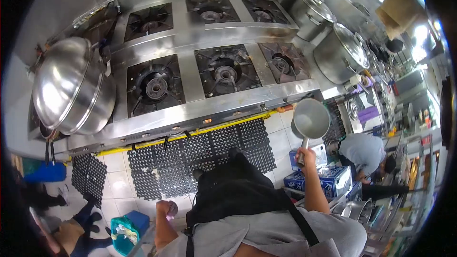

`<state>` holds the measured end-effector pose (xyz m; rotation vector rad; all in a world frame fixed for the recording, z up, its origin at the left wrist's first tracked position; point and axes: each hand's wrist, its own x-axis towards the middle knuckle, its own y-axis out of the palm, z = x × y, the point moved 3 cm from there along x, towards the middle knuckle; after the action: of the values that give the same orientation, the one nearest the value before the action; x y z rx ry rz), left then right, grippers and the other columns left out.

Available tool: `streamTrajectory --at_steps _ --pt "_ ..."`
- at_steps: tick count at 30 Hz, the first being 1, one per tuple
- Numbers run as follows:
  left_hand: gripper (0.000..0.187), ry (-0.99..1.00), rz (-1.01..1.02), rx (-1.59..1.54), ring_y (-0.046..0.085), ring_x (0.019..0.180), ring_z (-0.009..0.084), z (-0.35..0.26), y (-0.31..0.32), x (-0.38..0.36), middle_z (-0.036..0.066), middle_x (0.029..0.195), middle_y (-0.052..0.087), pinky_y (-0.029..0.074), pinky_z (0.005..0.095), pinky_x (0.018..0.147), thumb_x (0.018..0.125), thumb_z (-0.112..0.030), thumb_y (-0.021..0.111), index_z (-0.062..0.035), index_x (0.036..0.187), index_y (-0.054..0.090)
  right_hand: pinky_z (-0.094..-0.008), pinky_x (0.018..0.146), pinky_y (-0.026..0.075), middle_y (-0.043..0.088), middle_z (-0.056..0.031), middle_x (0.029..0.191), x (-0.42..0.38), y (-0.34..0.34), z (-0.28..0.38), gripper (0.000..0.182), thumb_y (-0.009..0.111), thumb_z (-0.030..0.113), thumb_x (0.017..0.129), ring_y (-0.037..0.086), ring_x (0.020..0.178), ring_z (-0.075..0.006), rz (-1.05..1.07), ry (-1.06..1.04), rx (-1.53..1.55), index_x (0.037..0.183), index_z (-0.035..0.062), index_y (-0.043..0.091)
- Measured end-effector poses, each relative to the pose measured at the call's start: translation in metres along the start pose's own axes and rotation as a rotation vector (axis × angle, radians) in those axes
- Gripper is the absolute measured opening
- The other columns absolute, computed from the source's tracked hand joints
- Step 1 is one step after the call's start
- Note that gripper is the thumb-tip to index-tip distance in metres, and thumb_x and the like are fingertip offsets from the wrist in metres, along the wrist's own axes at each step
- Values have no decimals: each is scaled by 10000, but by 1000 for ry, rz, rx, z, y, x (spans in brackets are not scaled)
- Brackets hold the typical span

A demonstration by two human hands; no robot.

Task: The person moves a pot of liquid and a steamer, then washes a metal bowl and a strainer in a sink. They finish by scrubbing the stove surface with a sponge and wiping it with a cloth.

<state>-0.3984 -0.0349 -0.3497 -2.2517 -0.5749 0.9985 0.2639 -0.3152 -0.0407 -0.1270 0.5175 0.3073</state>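
Right hand (307,157) clamps a saucepan (311,117) at three o'clock; left hand (166,208) is apart, its grip unclear.
Six burners (225,74) dot the stove (189,78) toward twelve.

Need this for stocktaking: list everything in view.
Stove: one, silver, ahead.
Burners: six visible, black, stovetop.
Domed vessel: one, silver, left end.
Lidded pots: two, silver, right end.
Saucepan: one, grey, front right.
Mats: several, black, floor.
Pipe: one, yellow, stove front.
Boxes: several, blue-white, right.
Containers: several, teal or blue, lower left.
Small items: uncountable, mixed, right.
Other people: at least two, both sides.
Apron: one, black, worn.
Left hand: one, bare, lower left; contents unclear.
Right hand: one, bare, gripping saucepan.
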Motion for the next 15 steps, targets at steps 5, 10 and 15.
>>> streamTrajectory --at_steps 5,10,15 --pt "189 -96 -51 -589 596 488 183 -92 -80 20 67 577 603 464 357 412 788 -140 611 -50 623 627 -328 522 505 567 -103 642 24 -54 -102 120 592 129 818 569 551 -212 -4 323 140 770 25 555" --pt "193 -346 -52 -802 582 429 218 -148 -64 32 98 610 613 444 364 329 793 -85 592 -13 616 625 -353 610 522 593 -117 700 68 -93 -199 103 624 112 808 596 655 -247 61 529 304 768 37 566" --pt "325 37 73 -36 684 694 251 -153 16 29 93 766 707 543 398 624 840 -401 595 -113 770 729 -387 620 534 591 -151 720 100 -115 -229 26 580 47 829 600 666 -270 36 599 392 826 22 575"
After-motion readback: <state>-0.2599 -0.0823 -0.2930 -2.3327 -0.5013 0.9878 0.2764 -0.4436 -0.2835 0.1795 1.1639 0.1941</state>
